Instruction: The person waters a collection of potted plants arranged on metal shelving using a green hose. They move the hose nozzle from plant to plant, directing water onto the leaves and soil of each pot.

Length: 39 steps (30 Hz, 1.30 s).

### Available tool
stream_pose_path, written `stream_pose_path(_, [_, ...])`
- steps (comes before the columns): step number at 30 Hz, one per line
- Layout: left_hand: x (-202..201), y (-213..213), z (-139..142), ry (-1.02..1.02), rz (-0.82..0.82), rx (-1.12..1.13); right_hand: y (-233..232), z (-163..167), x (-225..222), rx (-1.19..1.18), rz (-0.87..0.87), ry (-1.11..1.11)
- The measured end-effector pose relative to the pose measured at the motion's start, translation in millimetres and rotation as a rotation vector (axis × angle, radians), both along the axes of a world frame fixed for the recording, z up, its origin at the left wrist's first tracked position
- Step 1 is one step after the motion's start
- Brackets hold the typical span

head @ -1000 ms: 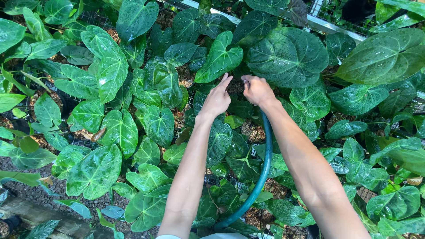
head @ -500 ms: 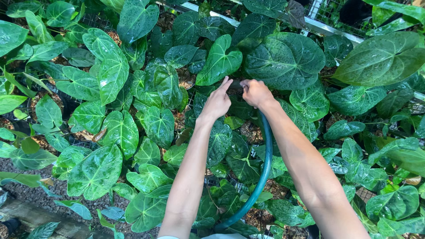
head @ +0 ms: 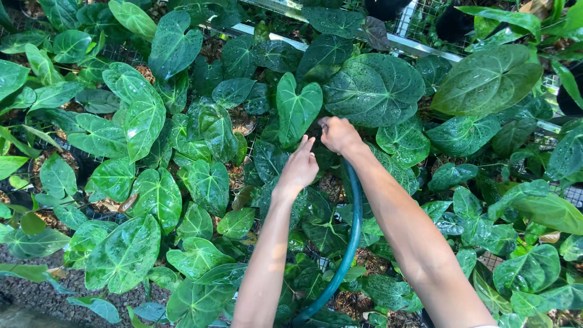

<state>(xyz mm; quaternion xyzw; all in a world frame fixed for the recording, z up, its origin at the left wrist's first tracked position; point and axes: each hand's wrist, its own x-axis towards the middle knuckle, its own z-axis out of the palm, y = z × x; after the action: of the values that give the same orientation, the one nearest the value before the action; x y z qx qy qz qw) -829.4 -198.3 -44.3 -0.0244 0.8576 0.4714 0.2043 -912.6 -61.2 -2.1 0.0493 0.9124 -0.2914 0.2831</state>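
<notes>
The teal-green rubber garden hose runs up from the bottom edge between the two forearms, its long axis nearly straight away from the person with a slight curve, and its far end disappears into the right hand, which is curled shut around it. The left hand sits just beside it, slightly nearer the body, fingers pressed together and pointing up — whether it touches the hose I cannot tell. All around lie wet, heart-shaped green leaves, pale-veined and glossy — the hose itself smooth and dull.

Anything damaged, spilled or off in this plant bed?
Nothing stands out. The heart-shaped leaves look wet and whole. The right hand grips the green hose; the left hand rests open among the leaves. The hose end is hidden.
</notes>
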Motion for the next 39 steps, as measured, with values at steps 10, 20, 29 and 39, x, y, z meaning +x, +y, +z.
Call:
stream_pose_path(10, [99.1, 33.7, 121.8, 0.182, 0.061, 0.041, 30.0, 3.0, 11.8, -0.029, 0.035, 0.027])
stream_pose_path(20, [173.6, 74.0, 185.3, -0.111, -0.200, 0.269, 90.7, 36.3, 31.2, -0.055, -0.109, 0.007])
stream_pose_path(29, [189.4, 91.7, 173.4, -0.312, -0.291, 0.282, 133.8, 12.4, 45.5, 0.243, 0.003, -0.114])
stream_pose_path(39, [105.6, 95.1, 123.2, 0.251, -0.058, 0.210, 171.0, -10.3, 59.5, 0.109, -0.112, -0.038])
